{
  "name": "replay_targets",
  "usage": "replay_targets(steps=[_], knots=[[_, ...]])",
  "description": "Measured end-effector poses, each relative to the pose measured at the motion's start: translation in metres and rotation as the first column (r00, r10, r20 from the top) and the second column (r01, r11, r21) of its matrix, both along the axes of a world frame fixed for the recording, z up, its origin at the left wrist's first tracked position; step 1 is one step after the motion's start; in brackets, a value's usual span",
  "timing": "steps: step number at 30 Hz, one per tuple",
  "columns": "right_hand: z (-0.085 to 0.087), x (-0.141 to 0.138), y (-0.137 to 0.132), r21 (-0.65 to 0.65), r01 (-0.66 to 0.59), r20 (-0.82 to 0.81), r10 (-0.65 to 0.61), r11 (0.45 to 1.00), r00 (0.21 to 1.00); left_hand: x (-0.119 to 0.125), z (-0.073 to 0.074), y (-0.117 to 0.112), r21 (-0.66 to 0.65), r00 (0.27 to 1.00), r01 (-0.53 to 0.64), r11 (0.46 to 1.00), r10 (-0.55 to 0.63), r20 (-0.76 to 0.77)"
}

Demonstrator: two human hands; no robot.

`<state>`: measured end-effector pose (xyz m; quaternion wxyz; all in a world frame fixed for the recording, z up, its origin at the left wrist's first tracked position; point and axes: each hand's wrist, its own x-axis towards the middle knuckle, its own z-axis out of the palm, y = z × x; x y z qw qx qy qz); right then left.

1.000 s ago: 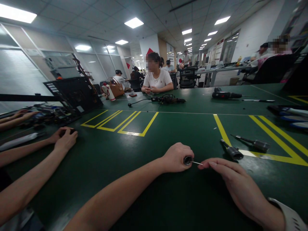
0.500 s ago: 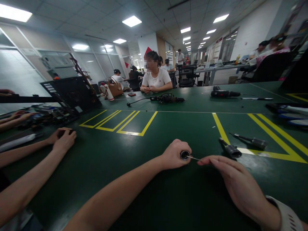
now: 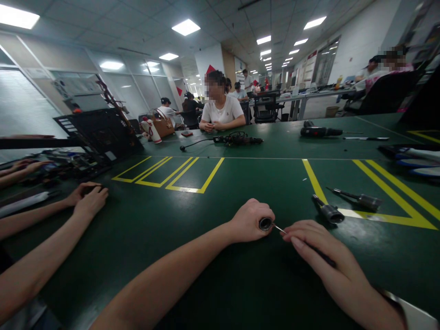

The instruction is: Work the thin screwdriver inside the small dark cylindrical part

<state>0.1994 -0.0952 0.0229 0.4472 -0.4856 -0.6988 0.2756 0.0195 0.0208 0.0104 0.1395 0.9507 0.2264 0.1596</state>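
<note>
My left hand is wrapped round a hollow dark metal cylinder, its open end facing me. My right hand pinches a slim tool with a thin metal shaft. The shaft's end meets the right rim of the cylinder, and a dark handle shows partly under the palm; the rest is hidden. To the right of my hands lie two metal parts with round cups and narrow stems, a nearer one and a farther one.
A power drill and a pen-like rod lie at the back right. Dark cabled equipment rests at the back middle, before a seated person. Another person's hands work at left, beside black machinery.
The shaft's end has shifted from inside the cylinder's opening to its right rim. My right hand has turned, with its fingers curled more closely round the tool.
</note>
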Motion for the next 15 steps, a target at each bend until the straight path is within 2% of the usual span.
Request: replay_targets(steps=[5,10,15], knots=[[0.0057,0.0034,0.0025,-0.088,0.038,-0.094,-0.046,0.995,0.994,-0.0008,-0.001,0.0005,-0.018,0.999,-0.027,0.999,0.027,0.017],[0.0046,0.0032,0.0017,-0.1,0.04,-0.163,-0.056,0.994,0.985,-0.001,-0.0027,0.0007,-0.023,0.998,-0.054,0.998,0.055,0.026],[0.0024,0.0003,0.0028,-0.106,0.046,-0.127,-0.059,0.993,0.99,-0.0003,-0.0022,0.0,0.02,0.999,-0.032,0.999,0.032,0.009]])
